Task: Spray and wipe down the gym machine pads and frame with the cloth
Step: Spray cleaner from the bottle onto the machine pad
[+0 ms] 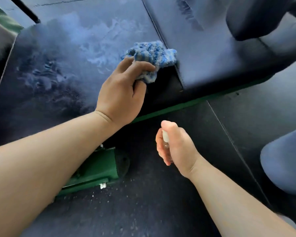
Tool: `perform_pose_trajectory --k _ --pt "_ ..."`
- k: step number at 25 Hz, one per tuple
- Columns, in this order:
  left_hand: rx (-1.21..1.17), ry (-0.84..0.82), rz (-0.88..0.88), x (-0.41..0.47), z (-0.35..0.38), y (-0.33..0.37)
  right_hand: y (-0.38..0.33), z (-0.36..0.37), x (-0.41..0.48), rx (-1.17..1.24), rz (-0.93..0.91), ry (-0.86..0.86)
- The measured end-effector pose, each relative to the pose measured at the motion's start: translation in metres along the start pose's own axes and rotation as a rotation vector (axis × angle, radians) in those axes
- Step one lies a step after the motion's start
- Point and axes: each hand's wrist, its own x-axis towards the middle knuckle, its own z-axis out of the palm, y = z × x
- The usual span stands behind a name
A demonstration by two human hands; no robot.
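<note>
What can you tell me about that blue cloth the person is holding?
The cloth is a fuzzy, towel-like rag striped in darker and lighter blue with some grey. It is crumpled into a loose wad, not folded flat. The left hand grips its lower part between thumb and fingers, so part of it is hidden in the fist. The free end bunches up against the dark pad, right at the seam where it meets the neighbouring pad. Wet, streaky smears show on the pad to the cloth's left.
</note>
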Motion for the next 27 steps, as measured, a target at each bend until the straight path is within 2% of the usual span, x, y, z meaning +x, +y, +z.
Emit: perform_pose_trajectory --k 3,10,17,22,25,27 --pt "-0.030 -0.028 0.049 0.008 0.016 0.014 -0.001 -0.022 -0.008 0.077 -0.049 0.134" --pt "-0.083 -0.092 0.139 0.024 0.057 0.055 -0.015 -0.070 -0.027 0.228 -0.067 0.295" --pt "-0.115 -0.095 0.250 0.043 0.085 0.105 -0.036 -0.126 -0.038 0.227 -0.122 0.355" --pt "-0.108 -0.074 0.214 0.048 0.089 0.110 -0.035 -0.146 -0.039 0.229 -0.123 0.470" --pt "-0.084 -0.076 0.205 0.043 0.088 0.104 -0.034 -0.153 -0.040 0.253 -0.146 0.452" --pt "-0.094 -0.067 0.175 0.038 0.086 0.097 -0.035 -0.151 -0.038 0.238 -0.124 0.351"
